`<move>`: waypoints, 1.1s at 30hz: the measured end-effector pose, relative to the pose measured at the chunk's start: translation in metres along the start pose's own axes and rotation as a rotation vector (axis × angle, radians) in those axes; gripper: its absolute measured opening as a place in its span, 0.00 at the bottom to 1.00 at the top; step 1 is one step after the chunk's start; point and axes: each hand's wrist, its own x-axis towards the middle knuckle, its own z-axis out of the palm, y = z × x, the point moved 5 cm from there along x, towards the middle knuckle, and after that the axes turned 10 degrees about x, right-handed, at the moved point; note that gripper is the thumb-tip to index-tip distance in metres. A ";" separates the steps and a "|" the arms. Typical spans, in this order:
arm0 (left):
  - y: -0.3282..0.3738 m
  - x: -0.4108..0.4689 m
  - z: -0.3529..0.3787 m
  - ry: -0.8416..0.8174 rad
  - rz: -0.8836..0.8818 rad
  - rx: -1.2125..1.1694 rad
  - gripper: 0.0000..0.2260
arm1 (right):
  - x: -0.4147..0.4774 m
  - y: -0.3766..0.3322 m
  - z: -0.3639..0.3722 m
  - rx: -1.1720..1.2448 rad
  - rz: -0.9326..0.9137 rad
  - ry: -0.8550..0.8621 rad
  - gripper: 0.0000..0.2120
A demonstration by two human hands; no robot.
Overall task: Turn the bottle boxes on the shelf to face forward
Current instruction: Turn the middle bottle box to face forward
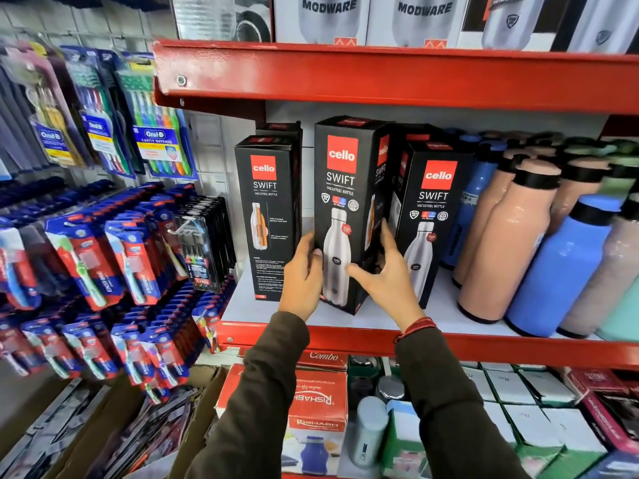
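While both hands clamp middle box (342, 209) at frame centre, left hand (301, 275) on 9 o'clock edge, right hand (383, 275) on 3 o'clock corner: twist front square, keep base flat on shelf (345, 335), avoid nudging right box (430, 219).

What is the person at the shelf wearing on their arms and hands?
Both arms are covered by long, dark brownish-olive sleeves of a soft-looking fabric, reaching to the wrists. The left hand and right hand are bare, with no gloves or rings visible. A red thread band wraps around the right wrist, just above the cuff.
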 end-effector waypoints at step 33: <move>-0.006 -0.006 0.017 0.075 -0.066 0.065 0.24 | 0.005 0.032 0.015 -0.080 0.017 0.139 0.30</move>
